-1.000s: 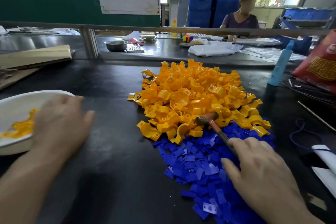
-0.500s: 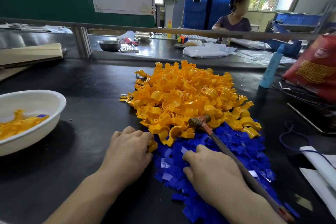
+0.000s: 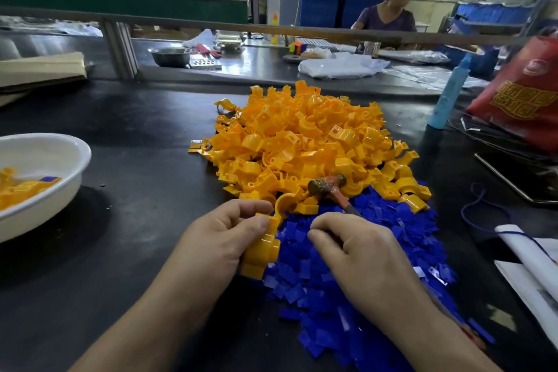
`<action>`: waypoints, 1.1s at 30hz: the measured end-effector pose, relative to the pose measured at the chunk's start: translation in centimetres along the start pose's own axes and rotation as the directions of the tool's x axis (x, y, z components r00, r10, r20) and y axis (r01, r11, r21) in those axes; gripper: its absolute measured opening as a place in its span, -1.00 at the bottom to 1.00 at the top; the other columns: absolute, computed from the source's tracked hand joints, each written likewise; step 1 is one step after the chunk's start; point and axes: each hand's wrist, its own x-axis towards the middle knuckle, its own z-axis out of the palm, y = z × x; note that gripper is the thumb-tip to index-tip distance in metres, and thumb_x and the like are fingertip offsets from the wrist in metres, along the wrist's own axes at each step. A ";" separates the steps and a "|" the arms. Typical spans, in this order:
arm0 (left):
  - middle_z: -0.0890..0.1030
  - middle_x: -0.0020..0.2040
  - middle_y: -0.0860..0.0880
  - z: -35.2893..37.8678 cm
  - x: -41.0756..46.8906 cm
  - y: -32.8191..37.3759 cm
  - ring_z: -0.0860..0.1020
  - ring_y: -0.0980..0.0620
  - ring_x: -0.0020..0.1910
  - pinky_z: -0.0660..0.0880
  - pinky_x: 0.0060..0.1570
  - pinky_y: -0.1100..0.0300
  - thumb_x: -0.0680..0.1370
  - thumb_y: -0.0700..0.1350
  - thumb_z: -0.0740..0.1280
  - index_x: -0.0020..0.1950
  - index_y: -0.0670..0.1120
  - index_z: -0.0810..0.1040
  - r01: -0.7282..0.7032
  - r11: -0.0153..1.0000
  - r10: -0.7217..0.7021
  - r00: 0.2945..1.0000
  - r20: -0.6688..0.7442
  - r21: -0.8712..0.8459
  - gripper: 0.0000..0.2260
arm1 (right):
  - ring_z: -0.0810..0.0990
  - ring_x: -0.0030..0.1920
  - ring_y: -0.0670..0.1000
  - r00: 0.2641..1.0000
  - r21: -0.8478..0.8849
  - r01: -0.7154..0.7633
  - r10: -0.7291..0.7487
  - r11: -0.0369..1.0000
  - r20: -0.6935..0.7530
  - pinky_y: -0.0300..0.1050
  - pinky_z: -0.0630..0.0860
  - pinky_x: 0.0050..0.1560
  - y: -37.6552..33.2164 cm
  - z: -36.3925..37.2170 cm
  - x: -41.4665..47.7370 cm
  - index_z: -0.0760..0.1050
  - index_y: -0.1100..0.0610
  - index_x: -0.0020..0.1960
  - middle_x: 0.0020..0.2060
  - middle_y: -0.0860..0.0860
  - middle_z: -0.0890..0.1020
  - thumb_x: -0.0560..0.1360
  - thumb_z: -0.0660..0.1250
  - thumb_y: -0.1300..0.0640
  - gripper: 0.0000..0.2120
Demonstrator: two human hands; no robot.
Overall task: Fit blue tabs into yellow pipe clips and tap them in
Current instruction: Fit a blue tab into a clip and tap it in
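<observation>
A big heap of yellow pipe clips [image 3: 305,142] lies mid-table, with a spread of blue tabs [image 3: 356,275] in front of it. My left hand [image 3: 223,235] grips one yellow clip [image 3: 261,249] at the near left edge of the blue tabs. My right hand [image 3: 359,251] lies on the blue tabs with curled fingers, its fingertips down among them near the hammer's handle. The small hammer [image 3: 327,186] rests with its head on the clips and its handle running under my right hand. Whether that hand pinches a tab is hidden.
A white bowl [image 3: 72,166] with finished clips stands at the left. A blue bottle [image 3: 447,96], a red bag [image 3: 522,93] and wire trays sit at the right, white papers [image 3: 531,266] at the near right. A rail [image 3: 271,30] and another person's bench lie beyond.
My left hand came from the bowl to the pile's near edge and now holds a yellow clip lifted off the table. My right hand shifted left over the blue tabs.
</observation>
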 end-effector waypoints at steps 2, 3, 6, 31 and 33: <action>0.70 -0.11 0.07 -0.1 -0.1 -0.2 0.67 0.04 -0.18 0.57 -0.31 0.21 0.29 0.10 0.46 -0.04 0.17 0.68 0.043 0.997 -0.043 0.999 -0.011 -0.068 -0.75 | 0.58 -0.28 -0.08 0.994 0.178 -0.105 0.098 0.978 0.048 -0.17 0.54 -0.32 -0.1 0.0 0.0 0.55 -0.16 -0.12 -0.27 -0.16 0.60 0.53 0.29 0.00 -0.90; 0.71 -0.11 0.02 -0.1 -0.1 -0.3 0.67 -0.01 -0.16 0.57 -0.34 0.18 0.23 0.08 0.48 -0.04 0.11 0.68 0.070 0.991 -0.072 0.997 -0.012 -0.112 -0.69 | 0.60 -0.31 -0.05 0.987 0.251 -0.156 0.139 0.955 0.083 -0.16 0.55 -0.38 -0.1 0.0 0.0 0.54 -0.17 -0.14 -0.28 -0.16 0.62 0.53 0.29 0.03 -0.87; 0.70 -0.07 -0.14 0.1 -0.1 0.0 0.68 -0.12 -0.19 0.57 -0.38 0.13 0.16 -0.03 0.52 0.04 -0.06 0.65 0.118 0.969 -0.111 0.993 0.041 -0.219 -0.55 | 0.62 -0.40 -0.05 0.964 0.453 -0.265 0.223 0.851 0.145 -0.26 0.54 -0.43 -0.2 -0.2 0.0 0.56 -0.12 -0.07 -0.36 -0.04 0.65 0.52 0.31 0.17 -0.82; 0.71 -0.03 -0.18 1.8 -1.4 -0.1 0.69 -0.20 -0.06 0.59 -0.24 0.08 0.27 0.11 0.47 -0.06 0.05 0.67 0.024 0.975 0.007 0.990 0.137 -0.220 -0.71 | 0.66 -0.05 -0.05 0.967 0.763 -0.255 0.133 0.594 0.219 -0.20 0.61 -0.15 -1.2 0.1 -0.3 0.60 -0.15 -0.01 -0.07 -0.07 0.67 0.35 0.38 -0.01 -0.78; 0.71 -0.03 -0.18 1.8 -1.4 -0.1 0.69 -0.20 -0.05 0.60 -0.24 0.08 0.31 0.07 0.44 -0.07 0.06 0.67 0.026 0.976 0.005 0.990 0.142 -0.215 -0.77 | 0.67 -0.06 -0.01 0.960 0.772 -0.274 0.123 0.573 0.250 -0.14 0.62 -0.12 -1.0 0.1 -0.2 0.62 -0.12 -0.02 -0.08 -0.05 0.68 0.33 0.38 -0.02 -0.77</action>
